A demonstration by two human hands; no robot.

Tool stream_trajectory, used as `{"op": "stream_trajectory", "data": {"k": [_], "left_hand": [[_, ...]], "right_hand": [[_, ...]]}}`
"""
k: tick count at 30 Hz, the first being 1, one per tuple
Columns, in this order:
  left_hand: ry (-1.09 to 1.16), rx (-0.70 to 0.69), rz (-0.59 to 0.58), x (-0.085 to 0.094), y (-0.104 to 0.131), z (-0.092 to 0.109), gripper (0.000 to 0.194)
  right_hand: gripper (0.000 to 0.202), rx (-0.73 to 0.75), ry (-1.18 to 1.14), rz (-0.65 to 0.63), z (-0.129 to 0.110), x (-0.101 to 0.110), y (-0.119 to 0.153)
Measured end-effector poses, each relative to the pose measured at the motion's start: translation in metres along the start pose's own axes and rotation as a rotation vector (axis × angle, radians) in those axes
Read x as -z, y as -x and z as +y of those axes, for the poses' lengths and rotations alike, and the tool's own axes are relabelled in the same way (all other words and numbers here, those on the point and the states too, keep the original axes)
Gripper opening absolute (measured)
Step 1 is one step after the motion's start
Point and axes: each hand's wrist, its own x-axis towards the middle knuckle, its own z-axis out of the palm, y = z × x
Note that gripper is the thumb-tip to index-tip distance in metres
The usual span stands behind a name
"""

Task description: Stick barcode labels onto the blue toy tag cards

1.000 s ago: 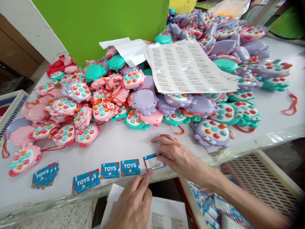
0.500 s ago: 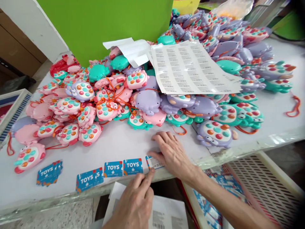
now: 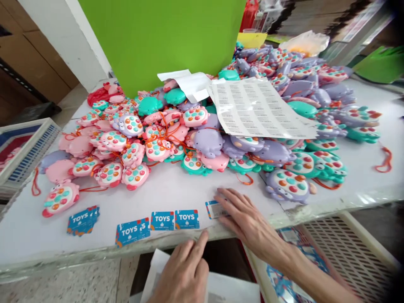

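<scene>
My right hand [image 3: 244,214] lies palm down at the table's front edge, fingers stretched over a card [image 3: 212,210] with a pale label on it. Part of that card is hidden beneath my fingers. Lower down, my left hand [image 3: 184,271] is mostly closed, index finger pointing towards the edge. A white label sheet [image 3: 233,288] shows on both sides of it and seems gripped by the curled fingers. Left of my right hand is a row of blue TOYS cards [image 3: 187,219], some overlapping. A small fanned stack of blue cards [image 3: 82,220] lies farther left.
Pink, purple and teal animal-shaped button toys [image 3: 208,142] with orange cords are heaped across the table [image 3: 176,185]. Printed label sheets [image 3: 259,107] rest on the heap before a green panel [image 3: 164,38]. Below right stands a crate [image 3: 350,252] holding blue cards; another crate [image 3: 41,147] is at left.
The camera view has shifted, so the table sits lower and further right. My left fingertip has come away from the labelled card. My right fingers have spread across the card.
</scene>
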Motion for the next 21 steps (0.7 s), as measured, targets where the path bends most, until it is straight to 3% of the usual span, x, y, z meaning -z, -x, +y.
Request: {"op": "stream_trajectory", "data": {"k": [6,12,15,18,21], "left_hand": [[-0.035,0.082,-0.029,0.017,0.036,-0.018,0.021],[0.017,0.109,-0.058,0.021,0.031,-0.020,0.018],[0.036,0.110,-0.072,0.019,0.026,-0.018,0.019],[0.051,0.098,-0.074,0.017,0.026,-0.018,0.022],[0.051,0.083,-0.082,0.017,0.031,-0.020,0.023]], "right_hand": [[0.038,0.178,0.022,-0.029,0.001,0.002,0.030],[0.023,0.122,0.003,0.002,-0.016,0.010,0.021],[0.026,0.201,0.043,0.031,-0.019,0.019,0.022],[0.037,0.259,0.055,0.067,-0.006,0.026,0.059],[0.043,0.048,0.167,0.086,0.014,0.021,0.127]]}}
